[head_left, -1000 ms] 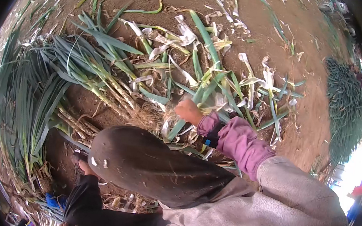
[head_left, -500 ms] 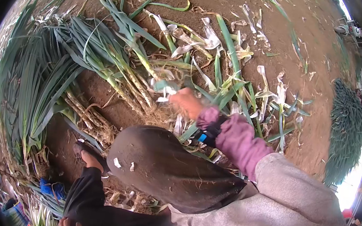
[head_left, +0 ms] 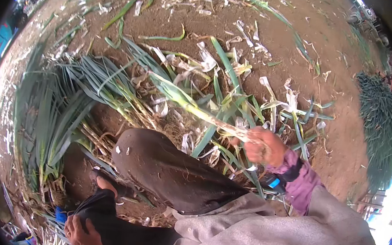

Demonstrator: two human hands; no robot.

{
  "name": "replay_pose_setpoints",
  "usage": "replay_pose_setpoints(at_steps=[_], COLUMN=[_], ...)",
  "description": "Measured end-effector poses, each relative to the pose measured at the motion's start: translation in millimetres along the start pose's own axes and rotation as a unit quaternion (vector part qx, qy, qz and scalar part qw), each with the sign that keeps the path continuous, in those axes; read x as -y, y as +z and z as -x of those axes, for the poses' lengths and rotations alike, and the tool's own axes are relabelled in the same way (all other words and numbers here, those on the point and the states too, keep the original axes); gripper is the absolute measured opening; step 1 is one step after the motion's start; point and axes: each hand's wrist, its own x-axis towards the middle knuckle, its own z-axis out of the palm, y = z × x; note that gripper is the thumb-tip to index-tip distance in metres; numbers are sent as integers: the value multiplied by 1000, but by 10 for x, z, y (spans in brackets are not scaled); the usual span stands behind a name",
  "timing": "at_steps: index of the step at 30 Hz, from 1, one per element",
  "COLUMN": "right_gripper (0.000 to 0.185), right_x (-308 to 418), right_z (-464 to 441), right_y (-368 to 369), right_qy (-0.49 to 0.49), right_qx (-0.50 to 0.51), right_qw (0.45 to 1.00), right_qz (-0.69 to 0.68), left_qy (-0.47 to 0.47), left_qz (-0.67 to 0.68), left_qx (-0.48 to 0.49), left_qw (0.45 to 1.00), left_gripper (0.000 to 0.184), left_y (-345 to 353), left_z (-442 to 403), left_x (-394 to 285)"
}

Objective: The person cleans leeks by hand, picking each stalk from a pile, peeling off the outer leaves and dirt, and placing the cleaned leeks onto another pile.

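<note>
- My feed shows the left hand (head_left: 85, 236) resting on the dark trouser leg (head_left: 136, 241), fingers loose
- I see the right hand (head_left: 264, 147), its fingers wrapped snugly round the pale end of a leek (head_left: 195, 109)
- From those fingers, the leek slants toward picture upper left
- Loose leaves (head_left: 224, 58) lie beyond the fingers
- Farthest from them, I spot a green stack (head_left: 381, 129)

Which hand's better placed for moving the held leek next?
Right, most likely: the right hand already grips the leek near its pale end. The left hand rests on the dark trouser leg, well away from it.
</note>
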Motion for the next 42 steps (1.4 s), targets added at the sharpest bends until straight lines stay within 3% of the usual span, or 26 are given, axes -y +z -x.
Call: replay_pose_setpoints(at_steps=[1, 2, 4, 5, 7, 9, 11, 13, 15, 16, 17, 19, 24, 26, 29, 32, 34, 36, 37, 39, 42], right_gripper=[50, 42, 50, 52, 57, 59, 57, 54, 52, 52, 52, 43, 43, 42, 41, 40, 39, 39, 38, 40, 27], right_x=[94, 174, 262, 313, 410, 425, 347, 288, 265, 297, 319, 356, 462, 548, 729, 823, 761, 576, 484, 375, 166], right_z=[170, 289, 639, 783, 1073, 1293, 1418, 1532, 1612, 1664, 1714, 1764, 1713, 1769, 1847, 1794, 1633, 1324, 1210, 857, 534], right_y=[89, 123, 285, 333, 429, 444, 496, 546, 590, 635, 633, 598, 544, 517, 436, 371, 412, 561, 706, 936, 1291], right_qy=[-27, 7, -84, -75, -59, -39, -63, -66, -62, -60, -58, -97, -187, -223, -322, -443, -489, -481, -344, -324, -304], right_qx=[52, 146, 134, 144, 165, 186, 188, 183, 183, 176, 168, 212, 393, 385, 306, 169, 91, 74, 107, 142, 143], right_qw=[998, 987, 985, 982, 975, 968, 972, 975, 976, 977, 978, 972, 900, 895, 896, 881, 866, 865, 933, 911, 922], right_qz=[6, -71, 73, 94, 137, 164, 129, 107, 99, 104, 109, 37, -19, -29, -28, 2, 55, 121, 15, 211, 192], left_qy=[13, 50, 94, 113, 170, 155, 254, 337, 395, 424, 445, 460, 464, 458, 278, 363, 417, 400, 390, 368, 341], left_qz=[10, 52, 87, 103, 134, 307, 364, 288, 311, 293, 302, 320, 528, 602, 699, 583, 444, 370, 345, 263, 157], left_qx=[-11, -24, -100, -134, -84, -44, -12, -41, 4, 0, 55, 94, 134, 123, 246, -31, -217, -273, -286, -304, -310], left_qw=[1000, 997, 987, 979, 973, 938, 896, 895, 864, 857, 841, 823, 698, 642, 612, 726, 763, 793, 804, 838, 874], left_gripper=[15, 17, 23, 27, 38, 44, 51, 56, 56, 50, 41, 35, 34, 34, 32, 29, 30, 32, 32, 30, 29], left_y=[9, 52, 31, -13, -138, -81, -32, 73, 280, 345, 359, 360, 393, 361, -299, -707, -955, -1082, -1105, -1102, -1048], left_z=[7, 42, -8, -48, -157, -290, -495, -556, -549, -541, -539, -532, -577, -639, -777, -1046, -1097, -1011, -949, -809, -659], left_x=[-4, 19, -261, -433, -748, -1200, -1679, -2147, -2494, -2604, -2698, -2828, -2924, -2920, -2670, -2476, -2406, -2360, -2344, -2338, -2338])
